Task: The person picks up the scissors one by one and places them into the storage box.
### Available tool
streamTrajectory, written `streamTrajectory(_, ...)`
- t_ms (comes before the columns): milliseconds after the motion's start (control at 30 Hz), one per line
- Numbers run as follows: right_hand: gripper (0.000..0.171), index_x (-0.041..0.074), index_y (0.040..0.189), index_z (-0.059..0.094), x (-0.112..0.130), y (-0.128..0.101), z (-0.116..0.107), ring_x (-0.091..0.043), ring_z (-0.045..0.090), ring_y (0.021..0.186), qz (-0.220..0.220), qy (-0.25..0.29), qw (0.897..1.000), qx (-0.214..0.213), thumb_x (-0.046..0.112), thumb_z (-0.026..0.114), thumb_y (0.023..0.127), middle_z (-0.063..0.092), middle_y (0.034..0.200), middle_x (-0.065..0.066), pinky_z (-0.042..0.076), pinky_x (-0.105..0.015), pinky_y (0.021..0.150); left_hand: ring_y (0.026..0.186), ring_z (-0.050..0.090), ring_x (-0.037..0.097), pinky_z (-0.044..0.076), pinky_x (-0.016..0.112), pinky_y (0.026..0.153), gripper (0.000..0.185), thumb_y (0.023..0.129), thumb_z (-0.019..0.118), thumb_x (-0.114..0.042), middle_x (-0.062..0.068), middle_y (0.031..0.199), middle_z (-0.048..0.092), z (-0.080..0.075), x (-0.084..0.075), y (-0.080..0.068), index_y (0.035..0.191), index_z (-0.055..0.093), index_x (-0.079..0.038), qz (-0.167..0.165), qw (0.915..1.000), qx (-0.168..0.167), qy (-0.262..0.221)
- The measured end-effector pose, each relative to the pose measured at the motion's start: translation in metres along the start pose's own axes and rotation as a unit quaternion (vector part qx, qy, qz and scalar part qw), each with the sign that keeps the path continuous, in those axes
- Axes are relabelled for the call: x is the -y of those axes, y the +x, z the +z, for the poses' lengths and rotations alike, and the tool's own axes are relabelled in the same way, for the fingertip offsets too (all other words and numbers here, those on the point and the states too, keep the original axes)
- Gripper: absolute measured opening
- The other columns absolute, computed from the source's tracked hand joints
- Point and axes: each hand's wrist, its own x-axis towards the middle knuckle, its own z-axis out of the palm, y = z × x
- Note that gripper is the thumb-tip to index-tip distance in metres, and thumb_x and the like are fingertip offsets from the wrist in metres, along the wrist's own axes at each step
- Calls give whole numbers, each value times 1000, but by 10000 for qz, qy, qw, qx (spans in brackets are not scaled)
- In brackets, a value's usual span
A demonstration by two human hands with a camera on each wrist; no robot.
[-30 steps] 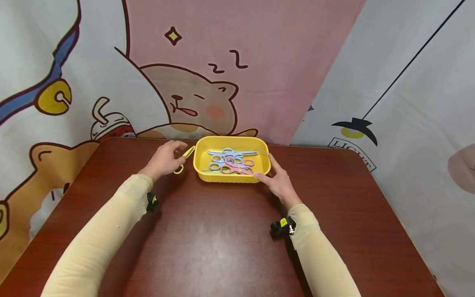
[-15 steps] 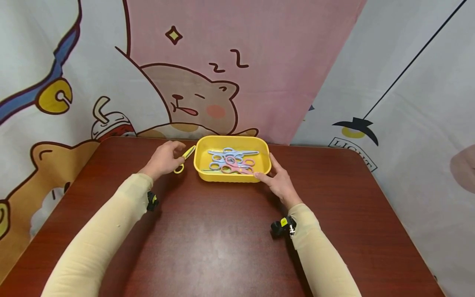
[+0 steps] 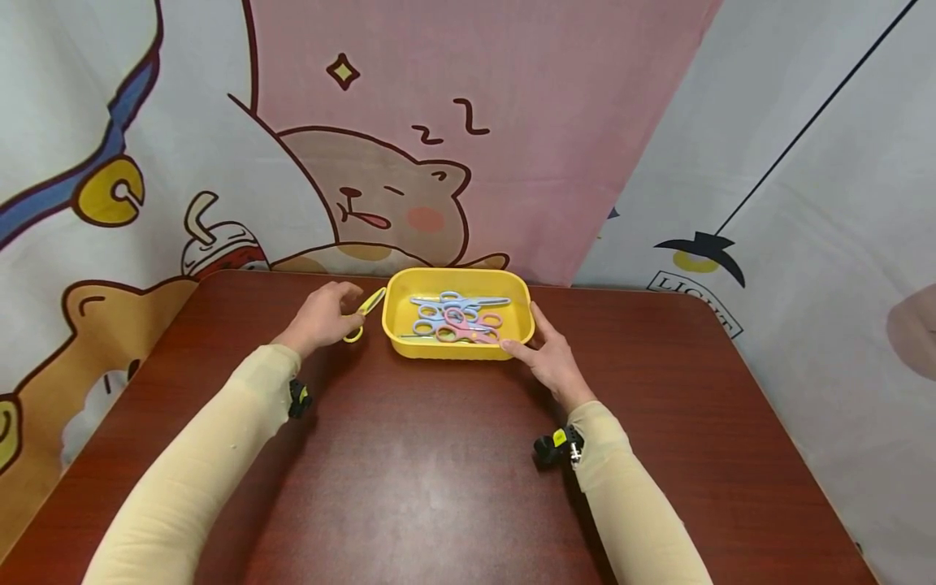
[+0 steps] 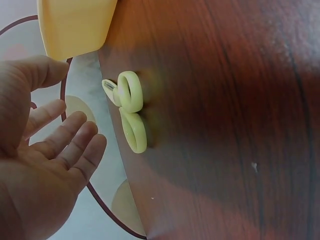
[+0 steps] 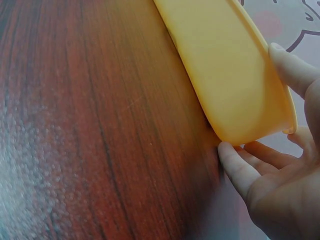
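Note:
A yellow plastic box (image 3: 406,351) stands at the far side of the table, holding several scissors. Pale blue scissors (image 3: 478,301) and pink scissors (image 3: 468,329) overlap inside it. My right hand (image 3: 552,361) holds the box's right end, thumb on the rim and fingers along the end wall. Left of the box, yellow scissors (image 4: 131,92) lie on the table with their handle loops towards me. My left hand (image 3: 322,315) hovers beside these scissors; in the left wrist view its fingers are relaxed, apart from the scissors, and grip nothing.
The brown wooden table (image 3: 409,471) extends towards me and to both sides. A curtain (image 3: 556,122) printed with cartoon animals hangs just behind its far edge. Part of another person's hand (image 3: 914,331) shows at the far right.

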Motion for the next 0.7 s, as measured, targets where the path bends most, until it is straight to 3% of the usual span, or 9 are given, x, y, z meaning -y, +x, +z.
streamTrajectory(300,101,29,167,14,0,-1,0,-30,37,150,-14,121,9999,22,32,81,91,20,171,-7,32,-47,121,126,56,42,46,57,105,55,96,69,-16,28,136,56,4,3,-1,143,52,7,-189,9996,224,39)
streamTrajectory(500,101,29,167,14,0,-1,0,-31,34,151,-20,38,10000,12,34,81,91,19,172,-6,31,-48,122,125,54,42,45,57,109,64,95,73,-22,29,140,53,6,4,-2,145,48,10,-494,9977,448,107)
streamTrajectory(700,101,32,167,13,0,-1,0,-31,32,152,20,-33,10000,4,36,80,91,19,172,-5,31,-48,122,114,52,37,46,54,105,67,92,77,-28,27,134,54,8,7,-2,142,52,10,-577,9951,681,430)
